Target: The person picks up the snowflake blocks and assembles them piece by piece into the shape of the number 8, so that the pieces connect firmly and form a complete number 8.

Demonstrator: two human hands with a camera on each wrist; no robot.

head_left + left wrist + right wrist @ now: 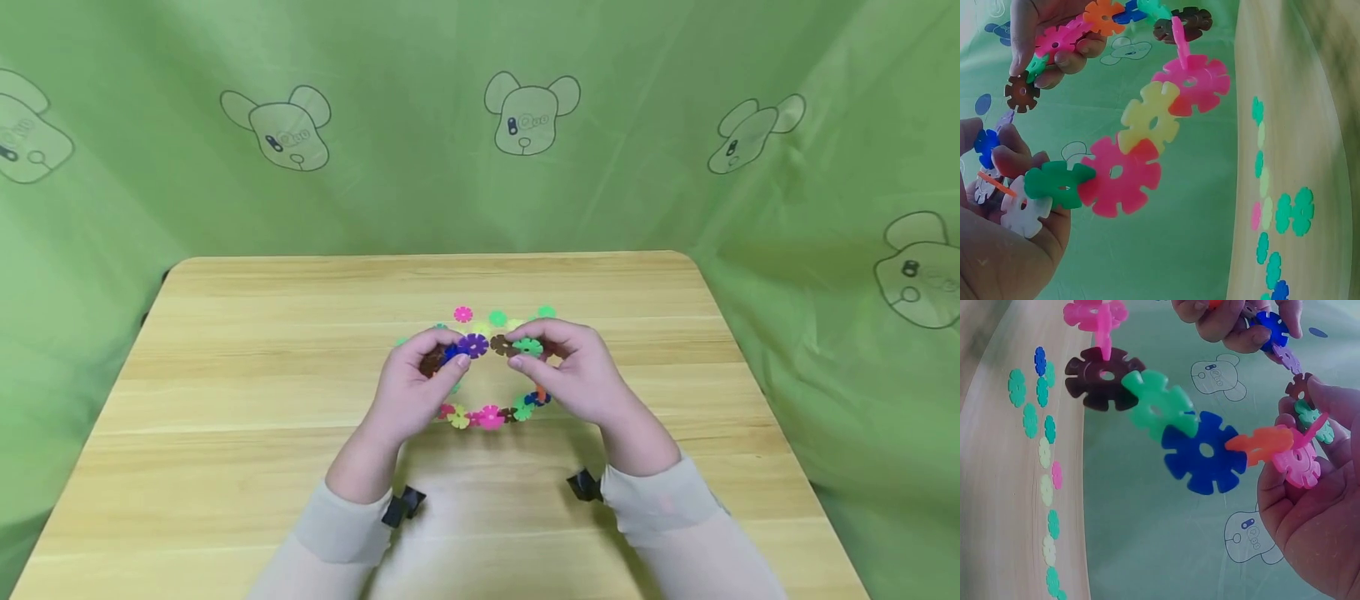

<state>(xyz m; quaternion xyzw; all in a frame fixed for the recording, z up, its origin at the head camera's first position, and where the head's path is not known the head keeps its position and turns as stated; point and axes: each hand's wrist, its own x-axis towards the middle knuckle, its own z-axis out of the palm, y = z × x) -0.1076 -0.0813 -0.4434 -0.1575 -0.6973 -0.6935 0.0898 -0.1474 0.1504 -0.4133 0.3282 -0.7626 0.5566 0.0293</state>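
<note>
Loose discs (463, 314) lie on the table (225, 417), seemingly behind the raised chain (491, 417).

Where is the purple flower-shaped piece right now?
In the head view, the purple piece is near the centre, beside the left hand, between a blue piece and the brown piece at the right hand.

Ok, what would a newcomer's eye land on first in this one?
First, the chain of bright notched discs held above the table by the left grip and right grip, with a purple disc and a brown disc close together between them. Then the green cloth behind, printed with big-eared cartoon faces. Smaller in view, more discs lie on the tabletop beyond the hands.
</note>
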